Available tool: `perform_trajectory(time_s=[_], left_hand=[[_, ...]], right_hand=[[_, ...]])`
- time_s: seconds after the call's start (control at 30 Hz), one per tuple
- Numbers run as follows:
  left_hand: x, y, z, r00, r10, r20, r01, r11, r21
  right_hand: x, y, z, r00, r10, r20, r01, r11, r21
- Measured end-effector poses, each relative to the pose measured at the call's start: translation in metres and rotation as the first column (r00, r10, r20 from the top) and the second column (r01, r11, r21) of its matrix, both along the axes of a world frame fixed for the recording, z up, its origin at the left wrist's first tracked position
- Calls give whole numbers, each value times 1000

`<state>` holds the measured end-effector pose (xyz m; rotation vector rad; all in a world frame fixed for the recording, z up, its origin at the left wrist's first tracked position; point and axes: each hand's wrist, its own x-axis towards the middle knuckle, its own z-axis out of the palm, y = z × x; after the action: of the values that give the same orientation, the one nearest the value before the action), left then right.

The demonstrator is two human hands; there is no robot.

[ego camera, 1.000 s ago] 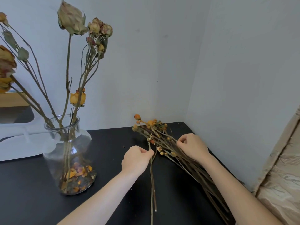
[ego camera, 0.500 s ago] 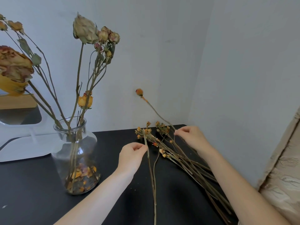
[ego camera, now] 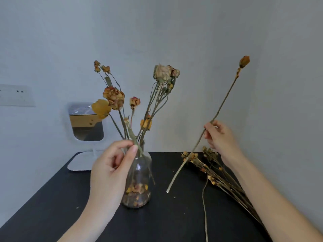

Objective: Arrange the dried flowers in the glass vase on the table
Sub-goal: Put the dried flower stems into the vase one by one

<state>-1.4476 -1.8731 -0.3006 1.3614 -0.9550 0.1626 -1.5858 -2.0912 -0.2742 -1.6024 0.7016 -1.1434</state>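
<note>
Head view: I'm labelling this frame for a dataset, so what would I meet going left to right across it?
Wall socket → mirror → glass vase → right hand pinching a single stem. The left hand, pinching a stem in the vase, and the loose bundle overlap these; left out.

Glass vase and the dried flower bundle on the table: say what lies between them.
Head view: only the lower end of the single stem the right hand pinches, over bare black table.
</note>
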Motion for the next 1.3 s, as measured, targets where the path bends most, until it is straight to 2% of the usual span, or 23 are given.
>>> perform_trajectory(time_s=[0.13,0.27,0.4,0.57,0.77,0.93,1.13,1.3], left_hand=[[25,19,19,994,106,28,-101,986,-133],[34,22,35,987,133,93,-108,966,-237],[31,15,44,988,116,97,-85,957,-279],[22,4,36,986,103,131,-67,964,-256],[13,-5,23,956,97,276,-49,983,-177],[14,-12,24,934,172,314,-114,974,-195],[15,-5,35,870,240,430,-159,963,-216],[19,-13,23,893,239,381,-197,969,-147]], right_hand=[[18,15,4,1000,-2,5,3,998,-66],[27,23,4,1000,4,-6,-4,994,-108],[28,27,4,1000,16,-13,-17,994,-105],[25,28,2,999,9,-42,-14,993,-121],[22,28,0,998,0,-58,-7,992,-125],[21,29,0,996,-5,-86,-7,990,-138],[20,26,0,996,-5,-86,-6,991,-131],[21,26,-4,995,12,-97,-25,991,-134]])
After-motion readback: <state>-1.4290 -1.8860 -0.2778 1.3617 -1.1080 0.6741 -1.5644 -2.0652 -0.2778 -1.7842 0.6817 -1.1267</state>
